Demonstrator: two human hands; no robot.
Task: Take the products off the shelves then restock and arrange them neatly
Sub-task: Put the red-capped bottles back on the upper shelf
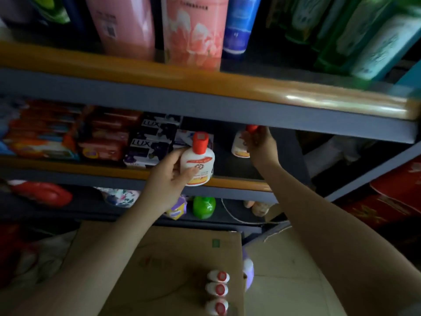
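Left hand [167, 179]: grasps white red-capped bottle [197, 164] upright at middle shelf [239, 182] front edge.
Right hand [262, 147]: fingers closed on second bottle [238, 145], apparently by its cap, deeper on that shelf.

Dim overall, lower shelves deep in shadow. Glare on orange shelf edge [319, 99] at right. Upper bottles motion-blurred; wide-angle bowing at edges.

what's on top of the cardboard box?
Three white bottles with red caps stand in a row on the brown cardboard box. The left forearm covers part of the box top, so anything there is hidden.
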